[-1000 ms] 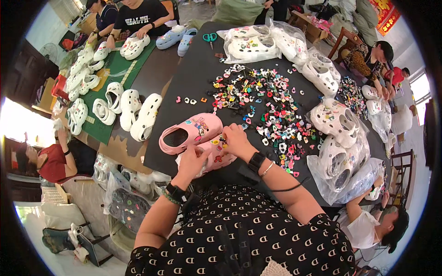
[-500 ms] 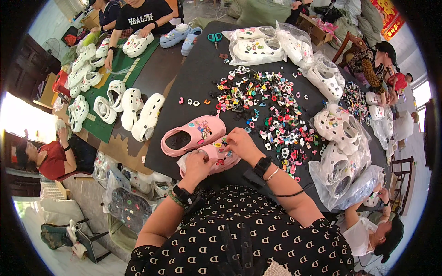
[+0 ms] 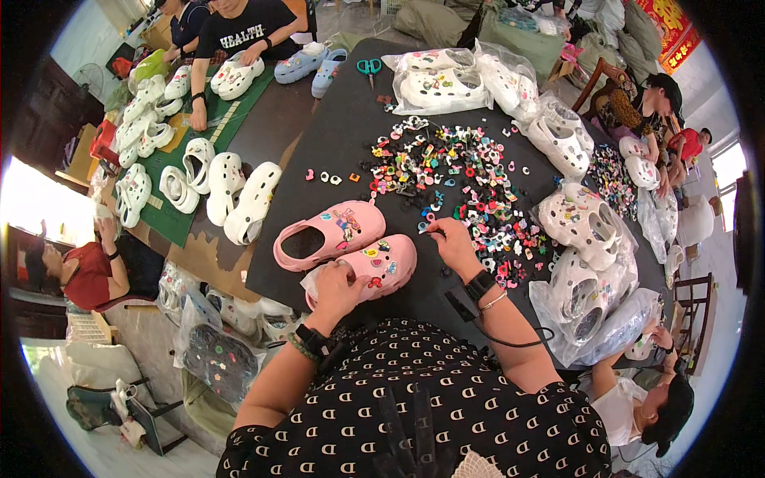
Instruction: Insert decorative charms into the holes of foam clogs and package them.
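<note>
Two pink clogs lie side by side on the black table, the far clog (image 3: 333, 233) and the near clog (image 3: 390, 259), both with colourful shoe charms on their toes. My left hand (image 3: 336, 288) is closed round the near clog at its opening, and a bit of white material shows beside the fingers. To the right of that clog, my right hand (image 3: 454, 245) is at the near left edge of a loose pile of shoe charms (image 3: 446, 159). Its thumb and fingertips are pinched together; anything between them is too small to make out.
Bagged white clogs (image 3: 586, 227) line the table's right side and far edge. Teal scissors (image 3: 369, 68) lie at the far left corner. White clogs (image 3: 225, 189) stand on a green mat at the left. Co-workers sit around both tables.
My right hand has left the near clog's toe and moved right to the edge of the charm pile. My left hand still grips the clog.
</note>
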`<state>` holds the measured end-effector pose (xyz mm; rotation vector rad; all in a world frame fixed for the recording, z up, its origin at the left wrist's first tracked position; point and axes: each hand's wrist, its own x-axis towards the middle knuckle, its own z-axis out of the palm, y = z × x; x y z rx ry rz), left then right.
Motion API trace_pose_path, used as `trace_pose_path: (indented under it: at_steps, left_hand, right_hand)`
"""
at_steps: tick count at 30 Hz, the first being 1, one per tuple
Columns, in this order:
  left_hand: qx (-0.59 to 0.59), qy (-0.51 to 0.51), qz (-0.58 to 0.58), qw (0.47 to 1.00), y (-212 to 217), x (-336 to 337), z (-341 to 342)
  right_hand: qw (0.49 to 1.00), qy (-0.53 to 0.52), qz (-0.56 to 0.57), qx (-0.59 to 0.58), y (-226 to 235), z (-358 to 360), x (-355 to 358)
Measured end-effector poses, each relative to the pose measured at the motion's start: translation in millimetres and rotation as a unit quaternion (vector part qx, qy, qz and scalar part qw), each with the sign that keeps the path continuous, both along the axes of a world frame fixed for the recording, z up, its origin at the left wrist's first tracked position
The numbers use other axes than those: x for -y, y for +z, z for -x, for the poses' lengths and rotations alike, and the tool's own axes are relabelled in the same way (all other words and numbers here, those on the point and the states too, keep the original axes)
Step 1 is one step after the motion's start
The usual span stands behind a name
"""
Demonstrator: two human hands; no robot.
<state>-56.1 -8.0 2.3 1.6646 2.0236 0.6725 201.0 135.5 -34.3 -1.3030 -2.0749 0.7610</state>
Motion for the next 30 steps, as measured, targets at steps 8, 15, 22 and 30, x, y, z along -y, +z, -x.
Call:
trace_pose_path:
  at_steps: [8,15,22,30]
  left_hand:
    - [-0.025,-0.003,0.0,1.0,-0.1,2.1,1.8]
    - [0.005,-0.002,0.003,1.0,5.0,-1.5,-1.3]
    - [-0.018,-0.005,-0.027,0.999,1.0,2.2,-0.1]
    - [-0.011,-0.022,-0.019,1.0,-2.0,-0.8,1.5]
  right_hand:
    - [0.979,0.194,-0.052,0.04,35.8,64.0,15.9]
    - [0.967,0.243,0.068,-0.022,15.5,77.0,-9.4]
    - [0.973,0.101,0.19,-0.084,4.6,76.5,-6.7]
    - [0.997,0.011,-0.068,-0.043,9.8,4.6,3.7]
